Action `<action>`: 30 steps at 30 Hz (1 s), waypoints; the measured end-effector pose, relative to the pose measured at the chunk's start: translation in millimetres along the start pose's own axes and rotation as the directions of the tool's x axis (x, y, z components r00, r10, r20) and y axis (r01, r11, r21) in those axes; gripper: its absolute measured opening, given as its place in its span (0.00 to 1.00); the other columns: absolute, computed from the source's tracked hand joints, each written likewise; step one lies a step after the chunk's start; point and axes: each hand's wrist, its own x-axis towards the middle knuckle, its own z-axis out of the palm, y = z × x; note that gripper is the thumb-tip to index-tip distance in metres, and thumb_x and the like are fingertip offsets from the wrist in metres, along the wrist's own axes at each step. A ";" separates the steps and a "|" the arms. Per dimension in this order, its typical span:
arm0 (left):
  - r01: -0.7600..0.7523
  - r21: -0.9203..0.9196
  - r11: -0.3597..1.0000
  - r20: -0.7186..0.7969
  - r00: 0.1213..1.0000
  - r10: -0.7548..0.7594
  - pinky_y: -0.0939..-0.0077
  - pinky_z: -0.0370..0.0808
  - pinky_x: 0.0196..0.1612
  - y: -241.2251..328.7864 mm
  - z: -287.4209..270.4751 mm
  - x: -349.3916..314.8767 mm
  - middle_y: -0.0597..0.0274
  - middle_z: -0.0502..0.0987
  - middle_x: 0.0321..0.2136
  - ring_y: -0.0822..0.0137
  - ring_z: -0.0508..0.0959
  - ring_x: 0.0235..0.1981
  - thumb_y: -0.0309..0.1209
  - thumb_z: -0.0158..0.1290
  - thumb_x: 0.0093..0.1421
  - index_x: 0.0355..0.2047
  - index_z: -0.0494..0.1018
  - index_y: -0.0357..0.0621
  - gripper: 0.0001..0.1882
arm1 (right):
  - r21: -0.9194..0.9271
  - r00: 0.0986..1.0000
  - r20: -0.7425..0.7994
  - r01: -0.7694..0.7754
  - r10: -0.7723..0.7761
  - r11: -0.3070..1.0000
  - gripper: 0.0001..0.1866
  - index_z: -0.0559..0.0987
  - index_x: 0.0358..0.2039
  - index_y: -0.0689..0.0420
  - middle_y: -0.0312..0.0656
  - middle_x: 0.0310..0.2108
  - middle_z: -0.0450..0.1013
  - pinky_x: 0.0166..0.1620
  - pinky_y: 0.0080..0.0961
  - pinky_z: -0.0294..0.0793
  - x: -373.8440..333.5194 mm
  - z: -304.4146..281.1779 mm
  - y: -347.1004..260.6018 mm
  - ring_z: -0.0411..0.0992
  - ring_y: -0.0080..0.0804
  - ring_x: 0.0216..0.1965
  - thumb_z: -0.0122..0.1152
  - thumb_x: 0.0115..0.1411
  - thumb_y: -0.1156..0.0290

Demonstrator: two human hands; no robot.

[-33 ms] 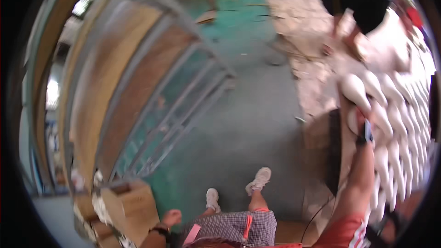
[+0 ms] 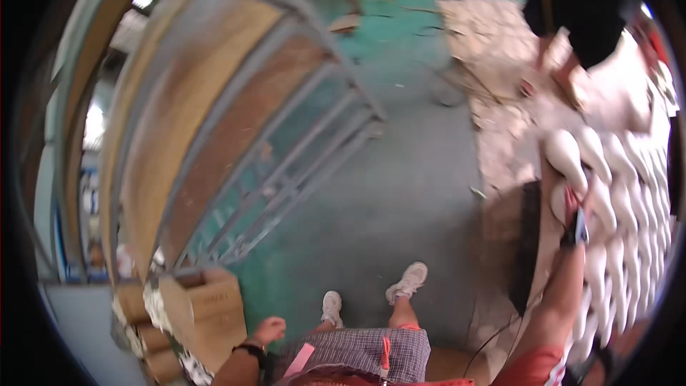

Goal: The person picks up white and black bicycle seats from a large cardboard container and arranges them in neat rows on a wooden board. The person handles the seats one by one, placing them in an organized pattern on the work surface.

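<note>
Right hand [image 2: 572,204] at the white curved pieces [image 2: 604,209], right of frame; blurred, can't tell opening or grip. Left hand [image 2: 271,330], lower left: half-open, nothing visible in it. Cardboard box [image 2: 219,312] nearby: top open, contents unclear.

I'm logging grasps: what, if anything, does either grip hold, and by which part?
Left grip: nothing visible. Right grip: at the white curved pieces; blur hides whether it holds one, or where.
</note>
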 end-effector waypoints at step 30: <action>-0.758 -0.591 -0.276 -0.797 0.496 0.345 0.72 0.73 0.33 57.0 -495.5 -246.5 0.62 0.77 0.27 0.67 0.76 0.26 0.49 0.49 0.60 0.33 0.72 0.44 0.20 | -0.273 0.600 0.800 0.342 0.014 0.899 0.25 0.74 0.31 0.60 0.40 0.19 0.72 0.19 0.19 0.68 -718.3 672.1 -235.2 0.70 0.25 0.17 0.57 0.56 0.46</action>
